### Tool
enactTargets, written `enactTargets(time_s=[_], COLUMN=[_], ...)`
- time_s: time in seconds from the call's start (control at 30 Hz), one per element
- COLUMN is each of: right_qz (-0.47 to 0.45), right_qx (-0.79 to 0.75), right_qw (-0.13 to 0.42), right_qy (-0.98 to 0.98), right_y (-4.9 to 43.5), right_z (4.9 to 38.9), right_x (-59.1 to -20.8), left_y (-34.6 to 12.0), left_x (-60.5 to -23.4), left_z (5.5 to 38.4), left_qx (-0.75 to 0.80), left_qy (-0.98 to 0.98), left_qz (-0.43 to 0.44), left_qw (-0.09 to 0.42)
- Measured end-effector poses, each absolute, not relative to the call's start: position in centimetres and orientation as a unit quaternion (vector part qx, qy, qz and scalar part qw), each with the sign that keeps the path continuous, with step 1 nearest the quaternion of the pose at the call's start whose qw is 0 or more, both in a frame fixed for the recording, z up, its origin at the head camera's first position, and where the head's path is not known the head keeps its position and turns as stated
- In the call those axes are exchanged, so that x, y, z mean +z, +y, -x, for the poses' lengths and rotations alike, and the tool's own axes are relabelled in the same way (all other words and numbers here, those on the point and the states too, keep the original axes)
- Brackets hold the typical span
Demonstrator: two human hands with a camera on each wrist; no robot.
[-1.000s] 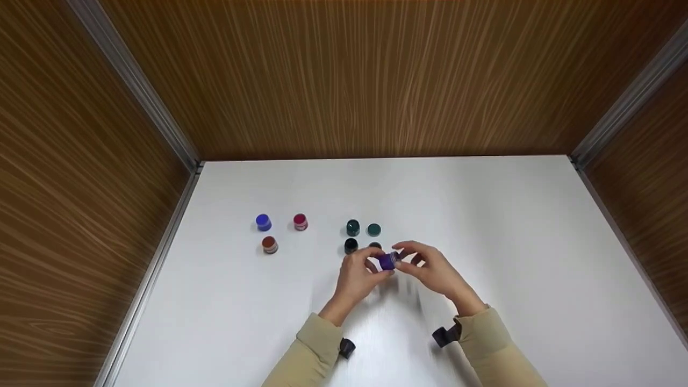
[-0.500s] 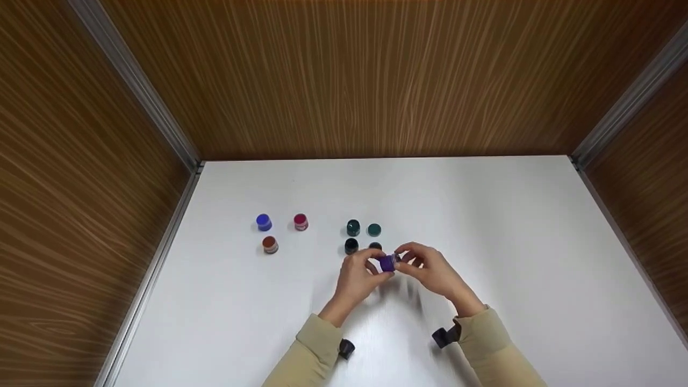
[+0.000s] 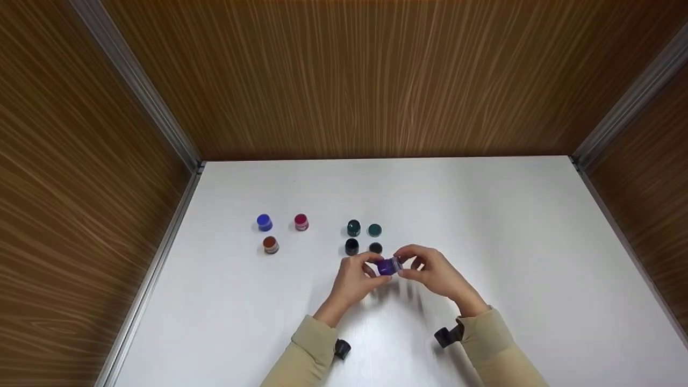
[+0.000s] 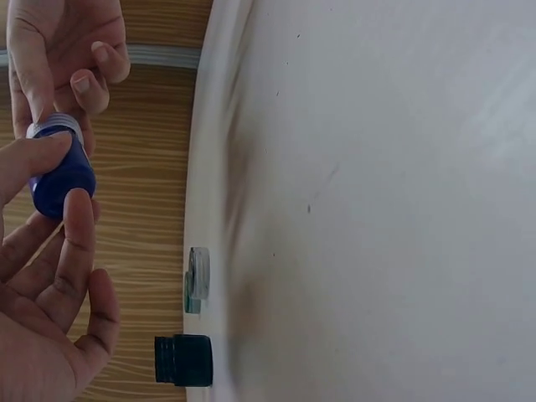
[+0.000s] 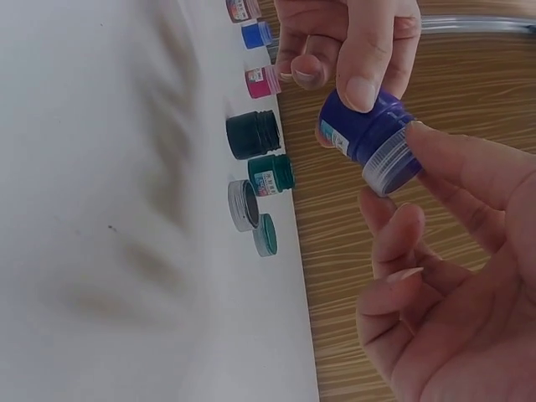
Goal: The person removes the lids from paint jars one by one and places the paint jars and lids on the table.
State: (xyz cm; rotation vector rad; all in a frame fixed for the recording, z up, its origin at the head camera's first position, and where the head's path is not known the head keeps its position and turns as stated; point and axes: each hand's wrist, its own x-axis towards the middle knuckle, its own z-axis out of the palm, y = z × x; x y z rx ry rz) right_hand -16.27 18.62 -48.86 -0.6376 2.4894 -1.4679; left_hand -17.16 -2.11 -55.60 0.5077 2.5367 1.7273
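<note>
Held tilted above the table is a small purple paint jar (image 3: pixel 386 266) with a ridged clear lid (image 5: pixel 389 163). My left hand (image 3: pixel 352 280) grips the jar's body between thumb and fingers. At the lid end, the thumb and fingers of my right hand (image 3: pixel 434 273) pinch the lid's edge. Just beyond the hands stand a black paint jar (image 3: pixel 351 246) and a green paint jar (image 3: pixel 353 228), both without lids. Beside them lie a dark lid (image 3: pixel 375 248) and a green lid (image 3: pixel 374 230).
Farther left on the white table (image 3: pixel 215 301) stand a blue jar (image 3: pixel 264 222), a red jar (image 3: pixel 301 222) and an orange-brown jar (image 3: pixel 270 245), all lidded. Wood-patterned panels (image 3: pixel 344 80) enclose the table at the back and sides.
The jar and both hands have come slightly toward me, so the dark lid behind shows more fully. The jar's lid end is seen more openly between the fingers.
</note>
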Motion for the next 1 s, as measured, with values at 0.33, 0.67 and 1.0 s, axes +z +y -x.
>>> enactTargets(time_s=[0.33,0.67,1.0], right_qz=[0.205,0.202,0.164], right_qx=[-0.486,-0.493,-0.485], right_qw=[0.084,0.085,0.099], right_qy=[0.845,0.842,0.853], right_y=[19.4,20.7,21.1], right_z=[17.1,17.8,17.4], right_x=[-51.2,-53.4,-52.9], left_y=[-2.6,-3.3,-3.7], left_x=[-55.8,-55.8,-56.2], left_z=[17.3,17.3,17.6], left_qx=[0.570,0.583,0.591], left_qy=[0.808,0.802,0.796], left_qz=[-0.150,-0.129,-0.129], left_qw=[0.003,-0.010,-0.008])
